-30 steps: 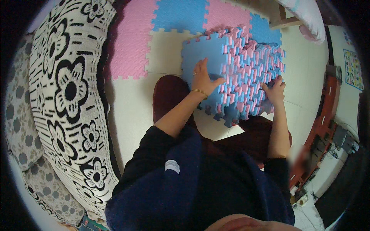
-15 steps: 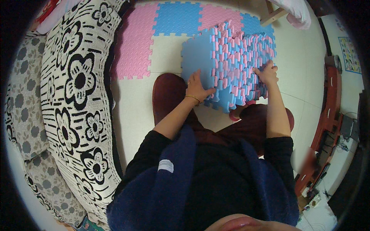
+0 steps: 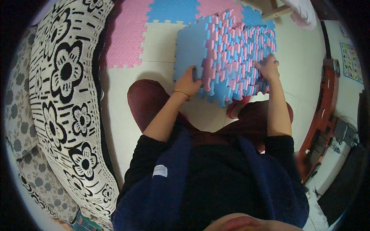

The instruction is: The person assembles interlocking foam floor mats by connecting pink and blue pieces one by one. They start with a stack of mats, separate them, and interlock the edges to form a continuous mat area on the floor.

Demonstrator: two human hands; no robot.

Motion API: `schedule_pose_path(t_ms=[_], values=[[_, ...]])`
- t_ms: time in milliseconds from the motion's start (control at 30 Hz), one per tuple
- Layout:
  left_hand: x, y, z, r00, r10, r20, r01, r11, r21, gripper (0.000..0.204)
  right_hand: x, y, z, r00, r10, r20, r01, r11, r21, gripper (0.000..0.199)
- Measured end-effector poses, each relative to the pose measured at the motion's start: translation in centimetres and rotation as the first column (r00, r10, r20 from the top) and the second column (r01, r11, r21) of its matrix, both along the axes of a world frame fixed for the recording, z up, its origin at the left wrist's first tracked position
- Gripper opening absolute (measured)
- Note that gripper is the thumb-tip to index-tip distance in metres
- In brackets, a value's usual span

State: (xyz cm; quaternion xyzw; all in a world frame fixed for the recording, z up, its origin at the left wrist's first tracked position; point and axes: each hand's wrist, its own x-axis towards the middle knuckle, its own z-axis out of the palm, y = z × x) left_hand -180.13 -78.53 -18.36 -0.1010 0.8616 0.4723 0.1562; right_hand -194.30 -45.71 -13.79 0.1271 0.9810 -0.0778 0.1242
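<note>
A thick stack of interlocking foam tiles, blue and pink with toothed edges, stands on edge on the floor between my knees. At its left end a plain blue foam tile leans slightly away from a pink one behind it. My left hand is closed on the near edge of this blue tile, thumb toward the stack; some fingertips are hidden. My right hand grips the stack's near right part, its thumb on the toothed edges and its fingers curled over the right end.
Joined pink and blue floor mats lie beyond and left of the stack on pale floor tiles. A sofa with a flower-patterned cover runs along the left. A wooden leg stands at the back right, and a reddish cabinet on the right.
The left-end blue tile has come slightly away from the stack, showing a pink tile beside it. My left hand has moved left with it. My right hand stays on the stack; the view has shifted.
</note>
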Motion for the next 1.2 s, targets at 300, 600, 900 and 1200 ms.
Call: schedule_pose_path(t_ms=[300, 600, 900, 1200], values=[[-4.4, -19.6, 2.6, 0.855, 0.462, -0.233, -0.509, 0.666, -0.546, 0.037, 0.2, -0.4, 2.7, 1.000, 0.001, -0.028, 0.000, 1.000, 0.031, 0.099], [-3.4, -29.7, -13.0, 0.889, 0.443, -0.118, -0.437, 0.739, -0.513, 0.050, 1.7, -0.3, 1.4, 0.991, 0.064, -0.121, -0.062, 0.998, 0.018, 0.103], [-7.0, -19.7, -10.3, 0.945, 0.327, -0.005, -0.268, 0.765, -0.586, 0.088, 1.4, -2.3, 3.0, 0.995, 0.053, -0.084, -0.049, 0.997, 0.053, 0.105], [-6.6, -0.8, -1.6, 0.957, -0.189, -0.220, 0.161, 0.977, -0.137, 0.104, 1.4, -1.0, 1.2, 0.989, 0.075, -0.130, -0.074, 0.997, 0.014, 0.106]])
